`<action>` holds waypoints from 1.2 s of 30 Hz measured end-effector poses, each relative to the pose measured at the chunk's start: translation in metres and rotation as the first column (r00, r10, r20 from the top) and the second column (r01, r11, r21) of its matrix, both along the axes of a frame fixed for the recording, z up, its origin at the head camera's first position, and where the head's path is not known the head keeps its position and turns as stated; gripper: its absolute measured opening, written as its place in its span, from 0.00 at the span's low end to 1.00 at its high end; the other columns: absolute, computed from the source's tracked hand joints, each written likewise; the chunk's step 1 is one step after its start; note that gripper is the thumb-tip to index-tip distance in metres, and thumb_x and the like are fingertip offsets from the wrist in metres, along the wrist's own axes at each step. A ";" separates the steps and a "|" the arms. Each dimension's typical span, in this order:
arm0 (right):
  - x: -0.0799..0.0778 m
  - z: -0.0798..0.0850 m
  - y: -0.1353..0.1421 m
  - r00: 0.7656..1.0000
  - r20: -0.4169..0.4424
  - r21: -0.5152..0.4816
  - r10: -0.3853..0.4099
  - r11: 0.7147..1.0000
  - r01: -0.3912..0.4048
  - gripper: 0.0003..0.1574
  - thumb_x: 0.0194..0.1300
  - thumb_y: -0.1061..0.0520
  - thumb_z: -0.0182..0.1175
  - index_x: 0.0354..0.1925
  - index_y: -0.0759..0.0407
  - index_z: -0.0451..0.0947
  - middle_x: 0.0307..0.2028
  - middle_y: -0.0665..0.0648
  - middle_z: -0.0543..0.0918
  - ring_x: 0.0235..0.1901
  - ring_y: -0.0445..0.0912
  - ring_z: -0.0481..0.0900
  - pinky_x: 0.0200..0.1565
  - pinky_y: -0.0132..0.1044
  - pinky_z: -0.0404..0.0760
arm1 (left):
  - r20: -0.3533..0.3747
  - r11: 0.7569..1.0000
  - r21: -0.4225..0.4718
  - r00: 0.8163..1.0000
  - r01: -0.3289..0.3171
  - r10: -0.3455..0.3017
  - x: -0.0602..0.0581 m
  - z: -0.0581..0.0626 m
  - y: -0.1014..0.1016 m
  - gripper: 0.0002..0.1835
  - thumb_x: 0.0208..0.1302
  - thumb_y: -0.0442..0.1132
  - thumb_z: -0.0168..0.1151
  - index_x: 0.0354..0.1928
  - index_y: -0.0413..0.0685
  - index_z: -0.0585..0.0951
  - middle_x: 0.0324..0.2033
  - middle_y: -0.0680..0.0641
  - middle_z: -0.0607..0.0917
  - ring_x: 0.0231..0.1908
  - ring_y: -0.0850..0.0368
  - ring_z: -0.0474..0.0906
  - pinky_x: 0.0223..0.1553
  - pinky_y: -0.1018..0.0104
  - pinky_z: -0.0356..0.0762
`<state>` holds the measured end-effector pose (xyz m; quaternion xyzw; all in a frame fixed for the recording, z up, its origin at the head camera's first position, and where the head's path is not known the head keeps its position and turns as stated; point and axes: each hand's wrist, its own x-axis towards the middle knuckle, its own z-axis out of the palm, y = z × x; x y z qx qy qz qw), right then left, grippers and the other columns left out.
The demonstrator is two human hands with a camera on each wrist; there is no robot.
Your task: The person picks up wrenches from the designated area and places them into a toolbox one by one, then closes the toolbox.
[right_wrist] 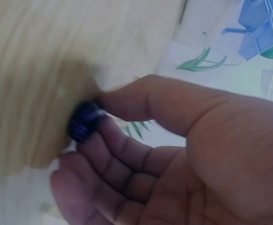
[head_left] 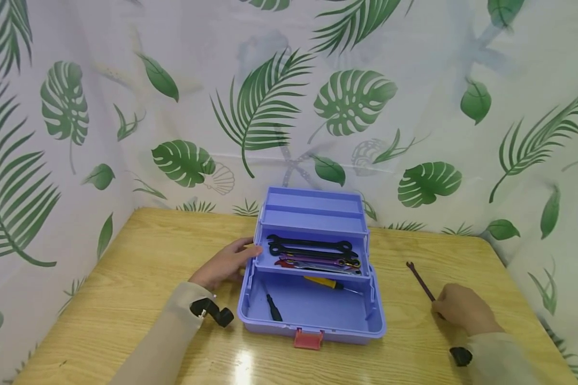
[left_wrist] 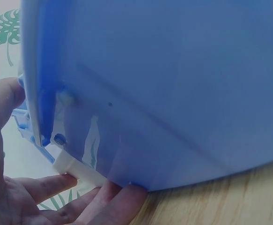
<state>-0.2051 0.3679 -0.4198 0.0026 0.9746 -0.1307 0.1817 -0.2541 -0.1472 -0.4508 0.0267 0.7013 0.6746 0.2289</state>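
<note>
A lilac toolbox (head_left: 313, 329) stands with its lid and upper tray raised. My left hand (head_left: 223, 264) is at its left side, thumb on the tray edge. In the left wrist view, the spread fingers (left_wrist: 122, 204) touch the box wall low down, beside a white part (left_wrist: 77, 169). My right hand (head_left: 464, 309) pinches a dark purple wrench (head_left: 420, 280) to the right of the box, its open-jawed end pointing away from me. The right wrist view catches the shiny purple end (right_wrist: 84, 123) between thumb and fingers.
Several wrenches, among them a black wrench (head_left: 313, 252), lie in the raised tray. The bottom compartment holds a yellow-handled screwdriver (head_left: 324, 281) and a black-handled screwdriver (head_left: 273, 308). A red latch (head_left: 308, 339) hangs at the front. A leaf-printed cloth (head_left: 289, 107) hangs behind the wooden table (head_left: 173, 235).
</note>
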 end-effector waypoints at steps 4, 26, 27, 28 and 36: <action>0.000 0.000 -0.005 0.997 -0.034 -0.018 -0.065 0.998 0.065 0.21 0.60 0.52 0.59 0.13 0.50 0.66 0.14 0.46 0.62 0.17 0.42 0.59 0.22 0.34 0.60 | -0.004 1.000 -0.002 1.000 0.004 -0.004 0.000 0.001 0.002 0.42 0.74 0.57 0.62 0.80 0.46 0.58 0.62 0.34 0.81 0.55 0.41 0.84 0.47 0.45 0.88; -0.024 -0.016 -0.044 0.918 -0.360 -0.170 -0.167 0.979 0.112 0.17 0.73 0.58 0.54 0.45 0.69 0.85 0.42 0.69 0.87 0.38 0.61 0.85 0.39 0.57 0.83 | -0.026 1.000 -0.021 1.000 0.004 -0.005 0.000 -0.002 0.000 0.41 0.74 0.58 0.61 0.79 0.47 0.60 0.63 0.34 0.80 0.56 0.41 0.83 0.48 0.45 0.87; -0.024 -0.015 -0.045 0.912 -0.366 -0.173 -0.185 0.976 0.129 0.17 0.73 0.58 0.55 0.44 0.68 0.86 0.41 0.68 0.88 0.37 0.60 0.84 0.38 0.56 0.83 | -0.025 1.000 -0.019 1.000 0.005 -0.005 0.000 -0.002 0.000 0.41 0.74 0.58 0.61 0.79 0.47 0.59 0.63 0.34 0.80 0.56 0.41 0.83 0.48 0.45 0.87; -0.024 -0.014 -0.046 0.910 -0.362 -0.177 -0.204 0.973 0.148 0.16 0.72 0.57 0.56 0.42 0.67 0.87 0.40 0.67 0.88 0.37 0.60 0.84 0.37 0.56 0.83 | -0.025 1.000 -0.018 1.000 0.006 -0.007 0.000 -0.002 0.000 0.42 0.74 0.58 0.61 0.79 0.47 0.59 0.63 0.34 0.80 0.56 0.40 0.83 0.48 0.45 0.87; -0.029 -0.007 -0.051 0.924 -0.315 -0.104 -0.218 0.975 0.194 0.13 0.67 0.57 0.64 0.39 0.66 0.89 0.40 0.68 0.89 0.36 0.61 0.85 0.34 0.55 0.84 | -0.020 1.000 -0.019 1.000 0.003 -0.003 0.001 -0.002 0.001 0.41 0.74 0.58 0.60 0.80 0.47 0.59 0.63 0.34 0.79 0.56 0.40 0.83 0.48 0.45 0.87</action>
